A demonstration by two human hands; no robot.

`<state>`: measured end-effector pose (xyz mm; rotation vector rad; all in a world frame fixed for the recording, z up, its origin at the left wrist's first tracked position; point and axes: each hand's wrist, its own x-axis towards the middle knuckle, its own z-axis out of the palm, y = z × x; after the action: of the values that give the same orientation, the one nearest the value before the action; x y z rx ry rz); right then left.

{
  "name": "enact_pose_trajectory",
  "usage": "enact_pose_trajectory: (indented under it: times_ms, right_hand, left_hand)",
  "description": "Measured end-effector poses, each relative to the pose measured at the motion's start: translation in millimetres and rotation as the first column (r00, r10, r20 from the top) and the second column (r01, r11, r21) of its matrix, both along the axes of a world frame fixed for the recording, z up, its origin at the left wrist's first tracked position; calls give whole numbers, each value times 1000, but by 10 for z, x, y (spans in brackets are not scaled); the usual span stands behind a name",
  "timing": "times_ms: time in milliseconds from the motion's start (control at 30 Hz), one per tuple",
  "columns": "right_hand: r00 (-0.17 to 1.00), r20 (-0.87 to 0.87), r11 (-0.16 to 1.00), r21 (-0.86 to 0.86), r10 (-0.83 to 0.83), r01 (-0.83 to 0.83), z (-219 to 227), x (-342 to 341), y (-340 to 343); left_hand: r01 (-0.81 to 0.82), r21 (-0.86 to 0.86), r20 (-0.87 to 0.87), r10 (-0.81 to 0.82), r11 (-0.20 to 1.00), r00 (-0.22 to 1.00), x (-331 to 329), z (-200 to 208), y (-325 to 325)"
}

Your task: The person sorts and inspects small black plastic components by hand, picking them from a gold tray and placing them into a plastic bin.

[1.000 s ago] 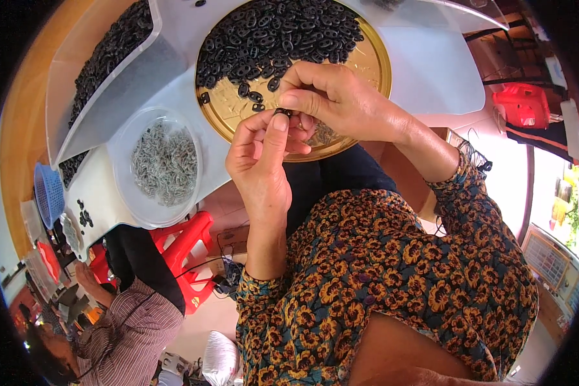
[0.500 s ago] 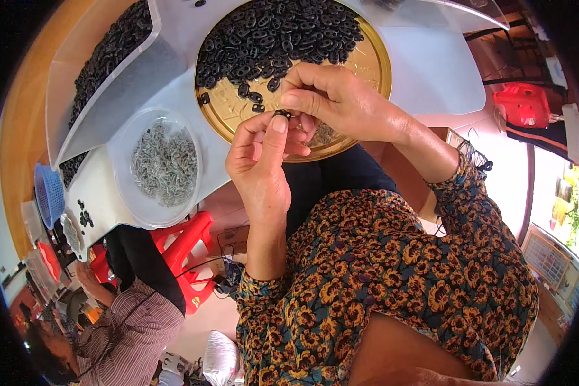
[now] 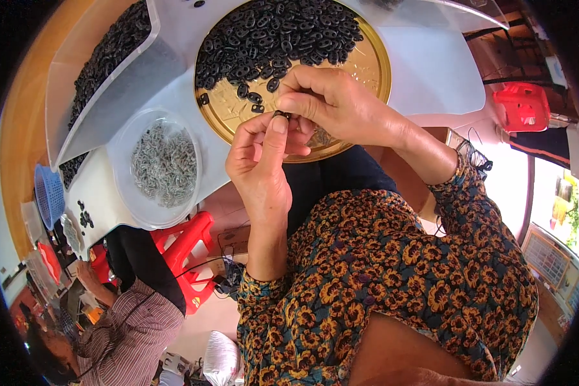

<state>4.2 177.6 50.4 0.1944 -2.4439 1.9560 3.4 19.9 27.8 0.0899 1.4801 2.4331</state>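
My left hand (image 3: 264, 164) pinches a small black plastic piece (image 3: 280, 114) between thumb and fingers, just over the near edge of a round gold tray (image 3: 385, 67). Close against it from the right, my right hand (image 3: 347, 106) has its thumb and forefinger pressed together at the piece; whatever they grip is hidden. A heap of black oval two-hole plastic pieces (image 3: 273, 38) covers the tray's far part. Several loose ones lie just beyond my left fingertips, and thin clear bits are scattered on the gold surface.
Left of the tray stands a round clear tub (image 3: 125, 183) of small greyish spring-like pieces. A large clear bin (image 3: 109, 106) holds more black pieces. A blue basket (image 3: 49, 193), red stools (image 3: 190, 257) and another seated person (image 3: 128, 321) are at the left.
My right fingertips have shifted slightly left and down, closer over the black piece. My left hand stays nearly still. The other person's arm at the left has moved a little.
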Motion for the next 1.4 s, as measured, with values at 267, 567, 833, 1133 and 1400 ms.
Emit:
enact_pose_trajectory:
  times_ms: [267, 567, 833, 1133, 1400]
  right_hand:
    - [991, 118, 987, -152, 63, -44, 1, 1, 24]
    - [991, 129, 987, -158, 38, -17, 9, -8, 10]
    - [999, -17, 997, 64, -45, 46, -2, -3, -4]
    - [933, -346, 944, 265, -94, 194, -30, 4, -66]
    - [959, -238, 980, 91, -151, 177, -153, 15, -76]
  left_hand:
    - [2, 23, 46, -3, 1000, 999, -5, 29, 4]
    - [-4, 31, 38, 3, 1000, 999, -3, 31, 2]
    - [3, 10, 12, -3, 1000, 1000, -5, 26, 7]
    - [-20, -20, -66, 19, 1000, 998, -1, 13, 14]
    - [21, -1, 20, -21, 1000, 1000, -61, -27, -7]
